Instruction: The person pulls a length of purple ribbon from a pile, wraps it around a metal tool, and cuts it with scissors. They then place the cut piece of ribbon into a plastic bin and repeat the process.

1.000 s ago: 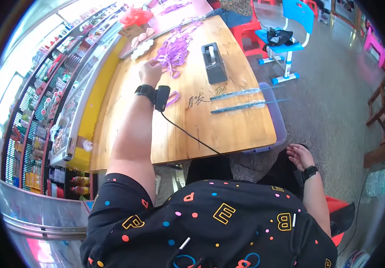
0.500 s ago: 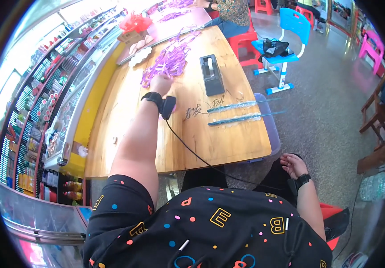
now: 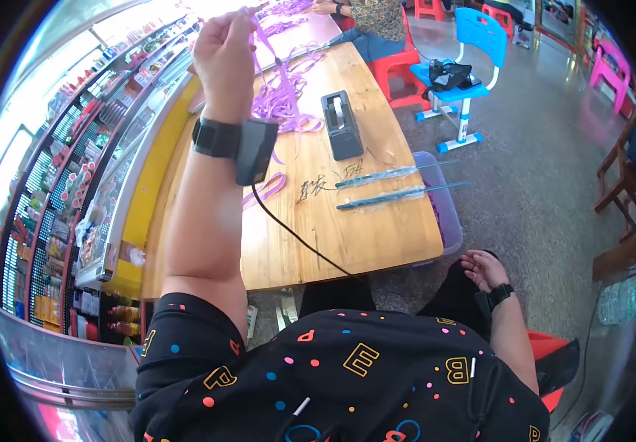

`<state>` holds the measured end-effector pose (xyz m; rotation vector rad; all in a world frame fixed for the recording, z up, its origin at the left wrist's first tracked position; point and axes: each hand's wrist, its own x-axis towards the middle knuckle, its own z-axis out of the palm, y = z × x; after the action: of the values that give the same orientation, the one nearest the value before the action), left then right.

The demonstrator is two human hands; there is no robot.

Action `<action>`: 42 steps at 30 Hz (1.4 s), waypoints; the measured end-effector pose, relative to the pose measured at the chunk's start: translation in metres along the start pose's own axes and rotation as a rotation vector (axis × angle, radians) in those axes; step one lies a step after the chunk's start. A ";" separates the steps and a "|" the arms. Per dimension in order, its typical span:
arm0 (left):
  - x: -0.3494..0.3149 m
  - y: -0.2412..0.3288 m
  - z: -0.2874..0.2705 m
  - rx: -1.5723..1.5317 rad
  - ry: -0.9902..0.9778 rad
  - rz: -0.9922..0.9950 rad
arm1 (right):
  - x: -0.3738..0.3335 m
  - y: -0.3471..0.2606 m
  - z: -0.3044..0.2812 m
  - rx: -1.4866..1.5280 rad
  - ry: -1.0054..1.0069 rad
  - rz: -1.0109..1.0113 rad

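My left hand (image 3: 224, 55) is raised over the far left of the table, its fingers pinched on a purple ribbon (image 3: 261, 37). The ribbon hangs down toward a tangled heap of purple ribbons (image 3: 281, 99) on the wooden table (image 3: 377, 243). A separate loop of purple ribbon (image 3: 268, 193) lies nearer, partly hidden behind my left forearm. My right hand (image 3: 485, 270) rests by my right leg, beyond the table's front corner. Its fingers are loosely bent and slightly apart, with nothing in them.
A black tape dispenser (image 3: 342, 127) stands mid-table. Two thin dark-green rods (image 3: 384, 195) in clear wrap overhang the right edge, above a clear plastic bin (image 3: 447, 214). A blue chair (image 3: 473, 81) holds a black item. Another person (image 3: 381, 29) sits at the far end. Stocked shelves (image 3: 60, 214) line the left.
My left hand has risen from the heap toward me, lifting a purple ribbon. A ribbon loop now shows beside my forearm. My right hand has stayed in place.
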<state>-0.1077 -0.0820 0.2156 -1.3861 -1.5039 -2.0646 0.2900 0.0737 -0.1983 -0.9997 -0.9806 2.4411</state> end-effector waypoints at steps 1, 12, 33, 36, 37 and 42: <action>-0.006 0.014 0.005 0.029 -0.014 -0.018 | -0.001 0.000 0.000 -0.007 -0.003 -0.003; -0.056 0.016 0.089 -0.148 -0.352 -0.013 | -0.011 -0.005 -0.002 0.007 0.066 -0.055; -0.120 0.002 0.204 -0.703 -0.453 -0.647 | -0.055 -0.173 0.166 -0.283 -0.225 -0.913; -0.138 -0.046 0.182 -0.670 -0.329 -0.846 | -0.049 -0.155 0.155 -0.287 -0.111 -0.824; -0.145 -0.059 0.176 -0.657 -0.293 -0.907 | -0.046 -0.149 0.149 -0.238 -0.102 -0.779; -0.160 -0.095 0.156 -0.726 -0.199 -1.017 | -0.021 -0.126 0.124 -0.482 0.111 -0.853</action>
<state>-0.0003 0.0391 0.0348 -1.1082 -1.8738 -3.4425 0.2214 0.0936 -0.0352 -0.6267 -1.5850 1.4692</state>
